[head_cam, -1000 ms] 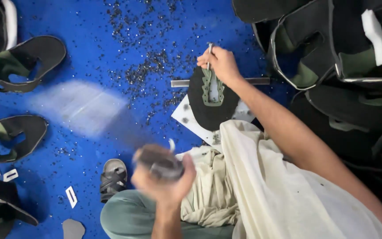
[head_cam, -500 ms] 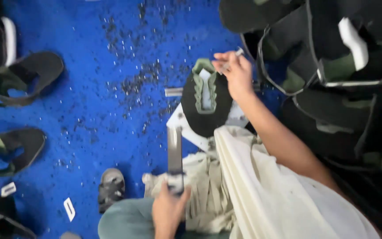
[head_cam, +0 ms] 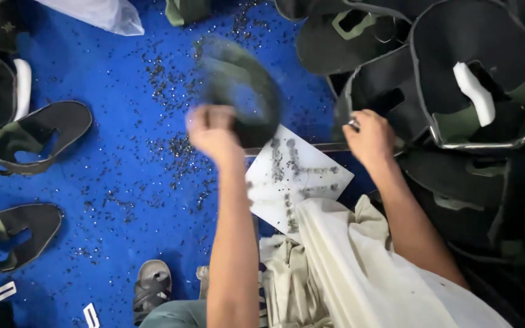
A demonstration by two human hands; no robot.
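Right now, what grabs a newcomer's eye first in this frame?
The bright blue floor sheet, speckled with small dark punched bits, fills the left side. At centre, the left hand swings a blurred dark shoe upper above a white cutting board. The right hand reaches into the pile of dark uppers stacked at right.

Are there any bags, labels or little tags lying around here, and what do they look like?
Clear plastic bag: top left on the blue floor, crumpled, whitish.
Small white tags: bottom left, flat strips.
White card: centre, between the arms, angled, grey marks.
No screens or signs.
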